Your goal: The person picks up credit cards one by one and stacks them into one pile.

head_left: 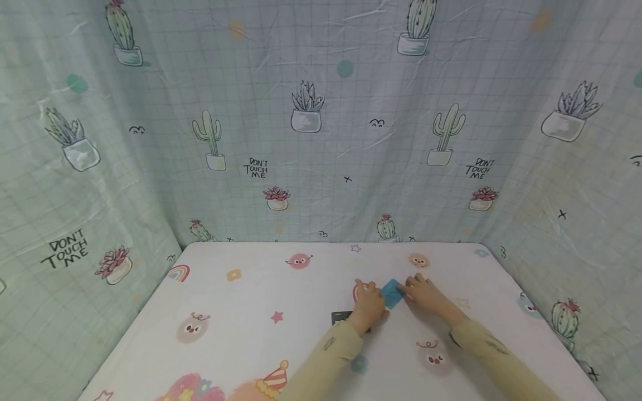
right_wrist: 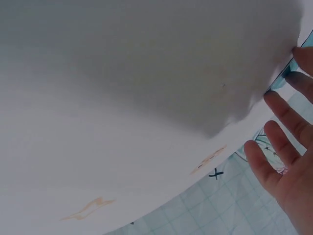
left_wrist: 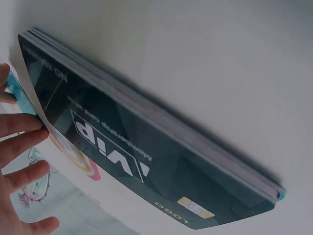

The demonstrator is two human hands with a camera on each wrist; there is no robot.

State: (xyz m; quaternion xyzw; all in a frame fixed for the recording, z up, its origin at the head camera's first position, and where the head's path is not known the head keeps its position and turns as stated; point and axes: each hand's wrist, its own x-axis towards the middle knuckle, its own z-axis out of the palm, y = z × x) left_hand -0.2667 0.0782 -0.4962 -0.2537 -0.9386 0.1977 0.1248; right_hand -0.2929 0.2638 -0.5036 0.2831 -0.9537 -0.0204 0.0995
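A small flat blue card (head_left: 393,294) is held between the two hands, over the table's right half. My left hand (head_left: 370,305) pinches its left side with thumb and fingers; in the left wrist view a strip of the blue card (left_wrist: 20,94) shows behind the fingers. From the other side my right hand (head_left: 425,293) grips the card's right edge between thumb and fingertips, its other fingers spread. Under the left wrist lies a stack of cards (head_left: 342,316), partly hidden by the hand. The left wrist view shows its top black card (left_wrist: 112,132) printed "VIP" and "Membership Card".
The white table (head_left: 236,328) carries printed stars, rainbows and smiling faces. A cactus-print curtain (head_left: 346,150) hangs behind it and along both sides. The stack of cards stands close to the left forearm.
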